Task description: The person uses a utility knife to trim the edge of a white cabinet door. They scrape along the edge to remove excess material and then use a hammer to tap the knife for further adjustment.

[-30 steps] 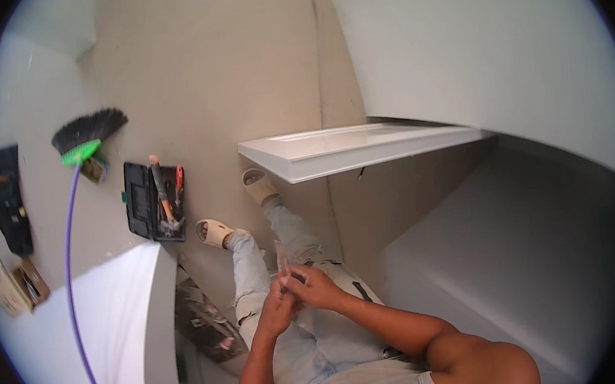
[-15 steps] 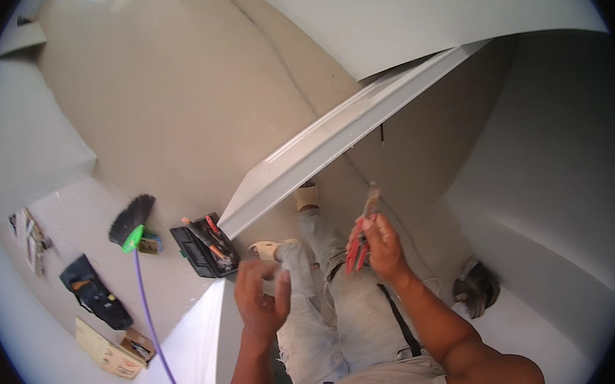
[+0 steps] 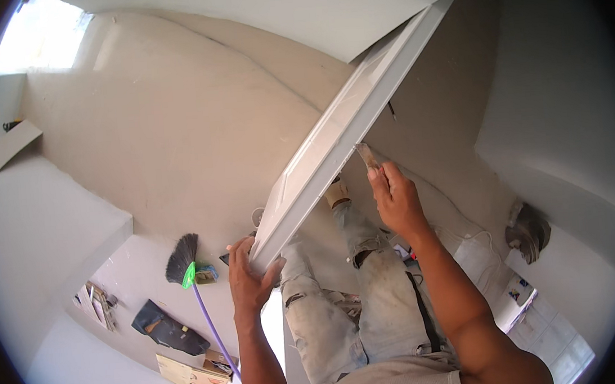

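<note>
A white panelled door (image 3: 337,128) stands ajar, running diagonally across the middle of the view, with its near edge facing me. My left hand (image 3: 255,275) is closed round the door's lower free corner. My right hand (image 3: 394,196) holds a flat-bladed hand tool (image 3: 367,155), like a scraper or chisel, with its tip at the door's edge, about midway along it. My legs (image 3: 317,314) show below the door, one sandalled foot behind my right hand's tool.
A broom (image 3: 183,259) with a purple handle, a black tool bag (image 3: 167,329) and cardboard (image 3: 192,374) lie at the lower left. A grey board (image 3: 15,146) rests on a ledge at far left. A cable (image 3: 466,237) and a dark object (image 3: 527,232) are at right.
My left hand has moved up onto the door's corner. My right hand, earlier holding the tool with red-handled pliers, has raised the tool to the door's edge. The view has turned.
</note>
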`<state>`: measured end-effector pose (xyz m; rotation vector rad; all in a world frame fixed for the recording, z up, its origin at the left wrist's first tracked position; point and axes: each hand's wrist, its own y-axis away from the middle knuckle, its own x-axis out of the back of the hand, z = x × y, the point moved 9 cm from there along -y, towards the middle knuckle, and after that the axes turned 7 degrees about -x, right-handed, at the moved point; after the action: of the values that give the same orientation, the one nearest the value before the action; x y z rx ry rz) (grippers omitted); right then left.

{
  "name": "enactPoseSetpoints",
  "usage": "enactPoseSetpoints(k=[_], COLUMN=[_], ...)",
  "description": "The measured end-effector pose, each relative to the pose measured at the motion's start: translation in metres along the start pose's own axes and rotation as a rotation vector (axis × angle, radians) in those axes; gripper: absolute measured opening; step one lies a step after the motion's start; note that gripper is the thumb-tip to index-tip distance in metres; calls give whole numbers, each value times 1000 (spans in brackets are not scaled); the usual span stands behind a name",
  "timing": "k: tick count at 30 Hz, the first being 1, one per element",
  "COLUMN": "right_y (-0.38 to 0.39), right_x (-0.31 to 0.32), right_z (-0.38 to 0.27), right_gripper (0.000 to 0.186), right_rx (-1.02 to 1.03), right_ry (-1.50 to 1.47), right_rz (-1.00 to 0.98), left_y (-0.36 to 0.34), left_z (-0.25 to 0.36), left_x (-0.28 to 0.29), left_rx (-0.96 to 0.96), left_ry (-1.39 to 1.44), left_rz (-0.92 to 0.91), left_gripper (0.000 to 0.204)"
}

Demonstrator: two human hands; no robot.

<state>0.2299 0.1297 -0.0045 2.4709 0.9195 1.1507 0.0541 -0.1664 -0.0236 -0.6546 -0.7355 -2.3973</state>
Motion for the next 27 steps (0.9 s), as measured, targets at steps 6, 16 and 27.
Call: enactPoseSetpoints(k=[6, 16, 27], right_y=[1, 10, 36], right_x=[-10, -24, -28], right_z=[-16, -10, -5], right_gripper=[36, 40, 38], right_rx=[-76, -133, -85], right_ry=[186, 247, -164], right_rz=[155, 398, 315], left_y=[-6, -11, -12], left_z=[-14, -15, -9], left_x=[-10, -19, -18], left_rx=[-76, -42, -27], left_ry=[102, 56, -67], left_rz=[-92, -179, -321], left_gripper=[66, 67, 72])
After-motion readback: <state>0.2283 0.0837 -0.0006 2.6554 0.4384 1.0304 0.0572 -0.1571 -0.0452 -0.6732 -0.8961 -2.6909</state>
